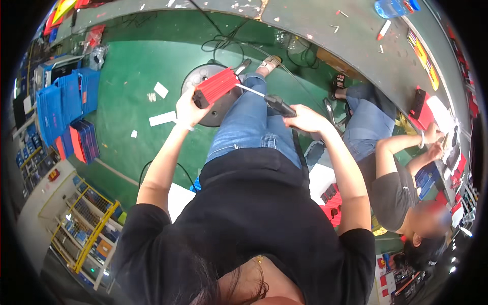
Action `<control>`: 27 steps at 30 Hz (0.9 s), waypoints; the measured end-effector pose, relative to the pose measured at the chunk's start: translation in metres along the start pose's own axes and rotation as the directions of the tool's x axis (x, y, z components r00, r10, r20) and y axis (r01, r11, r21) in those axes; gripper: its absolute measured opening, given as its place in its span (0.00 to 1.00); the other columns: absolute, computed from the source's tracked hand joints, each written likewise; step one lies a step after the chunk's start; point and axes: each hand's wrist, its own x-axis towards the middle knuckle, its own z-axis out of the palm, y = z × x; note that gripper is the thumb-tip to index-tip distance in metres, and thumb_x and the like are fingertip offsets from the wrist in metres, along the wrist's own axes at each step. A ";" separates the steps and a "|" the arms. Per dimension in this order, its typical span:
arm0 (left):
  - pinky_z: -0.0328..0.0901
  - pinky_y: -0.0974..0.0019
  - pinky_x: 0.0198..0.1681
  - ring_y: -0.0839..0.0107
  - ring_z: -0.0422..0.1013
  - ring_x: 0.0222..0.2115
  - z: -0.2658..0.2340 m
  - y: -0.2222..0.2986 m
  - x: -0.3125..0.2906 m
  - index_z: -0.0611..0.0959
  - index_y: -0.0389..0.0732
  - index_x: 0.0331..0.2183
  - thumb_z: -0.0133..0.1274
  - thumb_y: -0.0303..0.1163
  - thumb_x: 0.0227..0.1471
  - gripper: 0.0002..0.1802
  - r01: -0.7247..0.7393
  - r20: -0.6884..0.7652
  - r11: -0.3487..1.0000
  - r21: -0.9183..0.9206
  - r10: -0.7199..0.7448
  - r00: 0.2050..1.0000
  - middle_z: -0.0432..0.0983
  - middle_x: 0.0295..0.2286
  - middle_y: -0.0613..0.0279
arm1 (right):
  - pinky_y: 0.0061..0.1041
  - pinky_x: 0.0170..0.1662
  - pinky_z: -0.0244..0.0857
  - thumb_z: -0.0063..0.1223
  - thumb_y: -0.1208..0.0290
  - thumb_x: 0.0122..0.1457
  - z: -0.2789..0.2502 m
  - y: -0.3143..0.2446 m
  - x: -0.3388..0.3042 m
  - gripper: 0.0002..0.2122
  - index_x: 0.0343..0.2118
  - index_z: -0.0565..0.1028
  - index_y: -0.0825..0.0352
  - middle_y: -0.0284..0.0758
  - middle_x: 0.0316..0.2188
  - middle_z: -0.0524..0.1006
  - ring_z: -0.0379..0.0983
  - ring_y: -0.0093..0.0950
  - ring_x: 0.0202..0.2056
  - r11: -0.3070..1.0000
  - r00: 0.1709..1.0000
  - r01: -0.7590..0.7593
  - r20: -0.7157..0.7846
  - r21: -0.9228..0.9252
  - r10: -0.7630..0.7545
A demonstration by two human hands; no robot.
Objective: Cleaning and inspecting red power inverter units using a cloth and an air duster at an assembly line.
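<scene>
In my left hand [189, 108] is a red ribbed case [219, 88] with a black end, held tilted above my lap and a round grey stool base. My fingers wrap round its near left end. My right hand [306, 120] is closed on the black handle of a screwdriver [279, 105]. Its bare metal shaft points left, and the tip meets or nearly meets the far right end of the case. Whether the tip sits in a screw cannot be made out.
A grey workbench [305, 20] runs along the far side, with a marker [384, 30] and a blue-capped bottle [394, 8]. Cables [223, 40] hang below it. Blue bins [66, 101] stand at left. At right a co-worker [396, 188] handles parts beside another red case [421, 109].
</scene>
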 end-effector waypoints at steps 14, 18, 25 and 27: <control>0.68 0.64 0.38 0.60 0.74 0.33 0.004 0.016 0.001 0.76 0.41 0.39 0.67 0.40 0.28 0.31 -0.007 -0.021 0.997 -0.072 0.005 1.000 0.76 0.31 0.56 | 0.26 0.29 0.64 0.52 0.67 0.48 -0.007 -0.025 0.003 0.11 0.30 0.70 0.70 0.34 0.18 0.74 0.71 0.27 0.22 0.993 0.993 -0.089 -0.069 0.083 0.095; 0.68 0.64 0.37 0.62 0.74 0.32 0.001 0.016 0.002 0.76 0.41 0.41 0.67 0.39 0.28 0.33 0.091 -0.014 0.993 -0.078 -0.092 0.996 0.76 0.31 0.56 | 0.23 0.23 0.61 0.52 0.68 0.48 -0.010 -0.020 -0.009 0.09 0.26 0.70 0.68 0.30 0.17 0.72 0.67 0.20 0.18 0.979 0.985 -0.172 0.036 0.113 0.169; 0.68 0.65 0.39 0.60 0.74 0.34 -0.001 0.004 0.008 0.76 0.38 0.38 0.66 0.37 0.29 0.30 0.024 -0.023 0.999 0.033 -0.023 0.999 0.76 0.32 0.54 | 0.22 0.21 0.59 0.52 0.66 0.48 -0.013 0.000 0.002 0.09 0.25 0.70 0.68 0.30 0.18 0.73 0.66 0.20 0.17 0.989 0.993 -0.115 0.033 0.089 0.113; 0.68 0.64 0.38 0.60 0.74 0.34 -0.002 0.002 0.005 0.76 0.39 0.38 0.66 0.37 0.29 0.30 -0.047 -0.043 0.997 0.053 0.050 0.998 0.76 0.32 0.54 | 0.22 0.21 0.59 0.52 0.66 0.49 -0.009 0.012 0.009 0.09 0.25 0.70 0.68 0.30 0.18 0.73 0.66 0.19 0.17 0.992 0.992 -0.123 0.018 0.030 0.122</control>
